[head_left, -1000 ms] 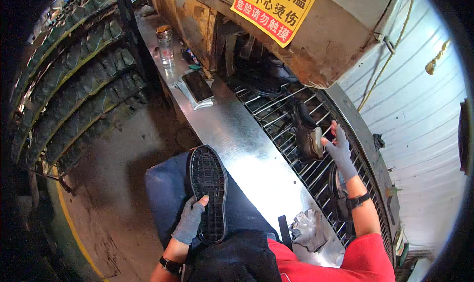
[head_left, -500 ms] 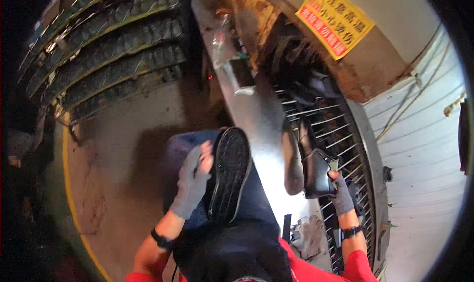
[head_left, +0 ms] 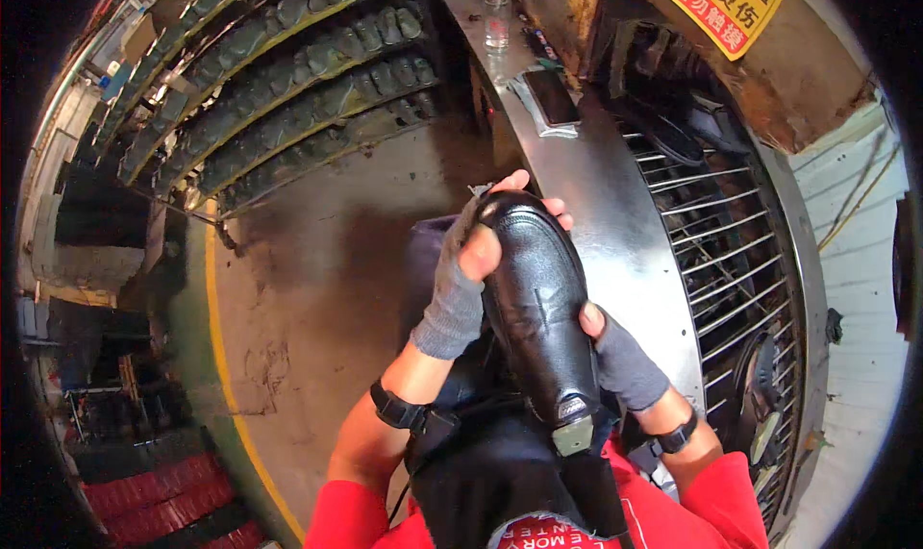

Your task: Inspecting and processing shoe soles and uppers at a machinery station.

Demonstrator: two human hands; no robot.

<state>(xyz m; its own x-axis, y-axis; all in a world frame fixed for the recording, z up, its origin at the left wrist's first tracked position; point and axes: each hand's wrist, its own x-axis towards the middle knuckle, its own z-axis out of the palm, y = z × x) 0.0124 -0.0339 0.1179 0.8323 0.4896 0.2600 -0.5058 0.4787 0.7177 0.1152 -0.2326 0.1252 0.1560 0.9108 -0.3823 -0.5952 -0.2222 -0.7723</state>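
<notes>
A black leather shoe [head_left: 538, 299] lies upright across my lap, toe pointing away from me. My left hand [head_left: 471, 261], in a grey fingerless glove, wraps around the toe end with fingers curled over the tip. My right hand [head_left: 615, 352], gloved the same way, grips the shoe's right side near the heel. A grey-green block [head_left: 574, 436] sticks out of the shoe's opening by my chest. Both wrists carry black bands.
A curved steel counter [head_left: 596, 193] runs past my right, with a wire conveyor rack [head_left: 721, 251] beyond it holding dark shoes. A phone [head_left: 550, 97] and a glass jar [head_left: 497, 11] rest on the counter. Racks of grey shoe lasts [head_left: 279, 97] stand at upper left.
The shoe was sole-up in my left hand alone; now it is turned upper-side up. My right hand left the conveyor rack and took hold of the shoe's heel side.
</notes>
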